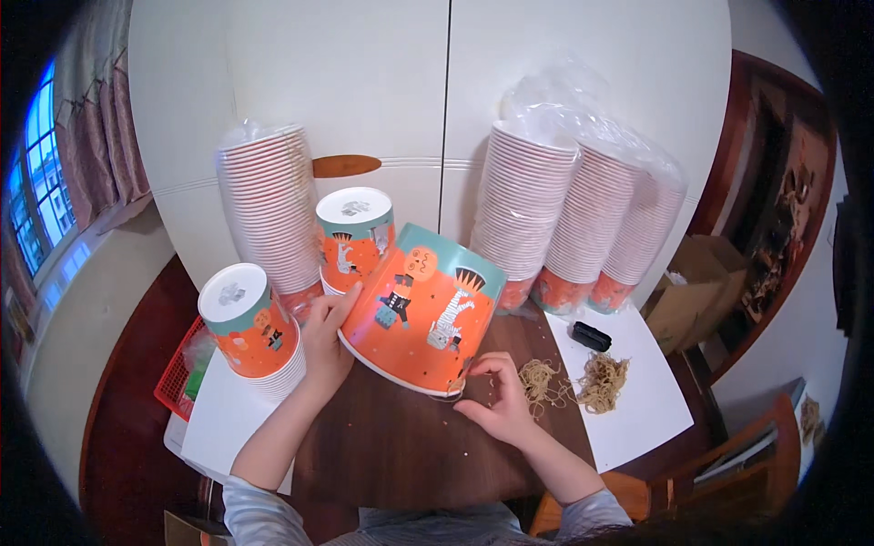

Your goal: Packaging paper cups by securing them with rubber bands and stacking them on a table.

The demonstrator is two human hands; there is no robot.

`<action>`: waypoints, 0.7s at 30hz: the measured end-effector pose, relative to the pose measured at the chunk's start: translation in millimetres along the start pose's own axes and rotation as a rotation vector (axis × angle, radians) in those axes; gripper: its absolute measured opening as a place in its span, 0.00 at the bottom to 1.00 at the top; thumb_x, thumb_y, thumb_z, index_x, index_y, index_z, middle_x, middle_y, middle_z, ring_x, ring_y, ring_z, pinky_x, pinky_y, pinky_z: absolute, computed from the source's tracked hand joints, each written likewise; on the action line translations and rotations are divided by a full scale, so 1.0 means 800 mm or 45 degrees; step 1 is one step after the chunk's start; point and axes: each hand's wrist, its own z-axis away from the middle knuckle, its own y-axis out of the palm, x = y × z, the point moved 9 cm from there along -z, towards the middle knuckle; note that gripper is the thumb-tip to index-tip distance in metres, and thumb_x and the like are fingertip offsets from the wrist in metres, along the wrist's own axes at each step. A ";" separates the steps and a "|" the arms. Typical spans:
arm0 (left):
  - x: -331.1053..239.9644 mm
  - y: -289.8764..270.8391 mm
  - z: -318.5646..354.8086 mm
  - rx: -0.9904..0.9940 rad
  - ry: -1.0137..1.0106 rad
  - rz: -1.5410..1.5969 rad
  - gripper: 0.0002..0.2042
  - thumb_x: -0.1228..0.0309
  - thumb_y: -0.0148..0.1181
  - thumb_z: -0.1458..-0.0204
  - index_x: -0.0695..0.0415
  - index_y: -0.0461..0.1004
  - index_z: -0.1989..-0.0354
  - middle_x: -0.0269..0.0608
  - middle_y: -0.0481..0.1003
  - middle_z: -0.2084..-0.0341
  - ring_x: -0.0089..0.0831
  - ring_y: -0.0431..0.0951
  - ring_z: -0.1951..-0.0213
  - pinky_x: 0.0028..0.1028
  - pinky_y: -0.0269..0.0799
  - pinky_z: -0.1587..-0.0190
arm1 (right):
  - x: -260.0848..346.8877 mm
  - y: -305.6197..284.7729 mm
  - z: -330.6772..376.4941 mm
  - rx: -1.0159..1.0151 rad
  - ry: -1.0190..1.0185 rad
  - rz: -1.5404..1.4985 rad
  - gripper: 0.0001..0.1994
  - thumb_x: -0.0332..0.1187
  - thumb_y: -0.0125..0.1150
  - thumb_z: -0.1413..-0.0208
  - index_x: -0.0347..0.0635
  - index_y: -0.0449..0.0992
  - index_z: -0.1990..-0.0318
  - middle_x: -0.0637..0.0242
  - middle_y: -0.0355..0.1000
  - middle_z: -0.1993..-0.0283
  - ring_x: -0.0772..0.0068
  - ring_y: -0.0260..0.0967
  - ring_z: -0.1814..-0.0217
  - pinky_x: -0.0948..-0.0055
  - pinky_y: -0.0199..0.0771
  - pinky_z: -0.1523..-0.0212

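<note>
A large paper bucket (421, 309), orange with a teal band and cartoon figures, is tilted upside down above the table, its white rolled rim lowest. Closed on its left side is my left hand (330, 344), thumb against the printed wall. At the lower right rim, my right hand (499, 400) has its bent fingers and thumb around the bucket's edge. A thin tan cord (448, 397) shows at that rim, close to my thumb; whether the fingers pinch it is hidden. Two loose heaps of tan cord (603, 382) lie right of my right hand.
Upturned buckets stand at the left (250, 332) and behind (353, 238). Plastic-wrapped bucket stacks rise at back left (269, 209) and back right (523, 209). A small black object (591, 337) lies beside the cord. A red basket (175, 373) and a wooden chair (765, 455) flank the table.
</note>
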 end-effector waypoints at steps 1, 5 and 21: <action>-0.004 -0.003 -0.007 -0.036 0.035 -0.004 0.23 0.81 0.55 0.63 0.54 0.68 0.53 0.40 0.68 0.73 0.32 0.70 0.72 0.25 0.65 0.68 | -0.002 0.003 -0.002 0.002 -0.018 0.036 0.14 0.28 0.65 0.63 0.40 0.65 0.69 0.63 0.62 0.67 0.65 0.61 0.63 0.72 0.62 0.61; -0.015 0.006 -0.033 -0.063 0.169 0.045 0.22 0.78 0.54 0.59 0.60 0.66 0.51 0.43 0.68 0.71 0.33 0.70 0.70 0.25 0.66 0.67 | -0.018 0.002 -0.015 -0.072 -0.177 0.351 0.15 0.27 0.65 0.64 0.40 0.64 0.69 0.62 0.63 0.66 0.61 0.61 0.61 0.69 0.61 0.61; 0.085 0.063 -0.176 0.134 0.292 -0.186 0.28 0.82 0.39 0.56 0.59 0.48 0.42 0.53 0.62 0.52 0.47 0.62 0.49 0.38 0.61 0.51 | -0.058 0.013 -0.206 -0.312 -0.643 0.604 0.10 0.20 0.55 0.63 0.38 0.67 0.69 0.58 0.63 0.63 0.56 0.62 0.61 0.66 0.65 0.62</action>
